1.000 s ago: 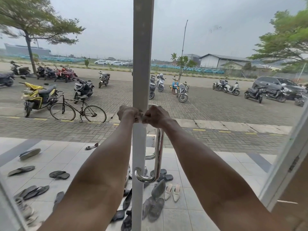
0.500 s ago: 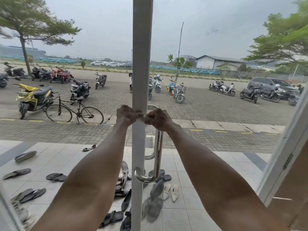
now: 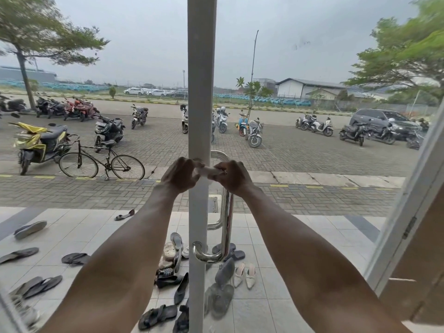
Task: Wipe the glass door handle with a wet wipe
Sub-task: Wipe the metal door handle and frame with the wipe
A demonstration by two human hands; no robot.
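Wet wipe (image 3: pixel 208 171) between both hands

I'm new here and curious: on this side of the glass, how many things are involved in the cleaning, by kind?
hands: 2 (left hand, right hand)
wet wipe: 1
chrome door handle: 1
Total: 4

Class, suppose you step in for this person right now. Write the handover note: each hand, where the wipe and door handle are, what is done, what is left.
Left hand: pinching one end of the wipe.
Right hand: pinching the other end.
The wipe is stretched between both hands in front of the white door frame, near the top of the steel handle.
Done: wipe in hand. How much has been wiped cannot be told.
Left: probably the lower bar and bottom curve.
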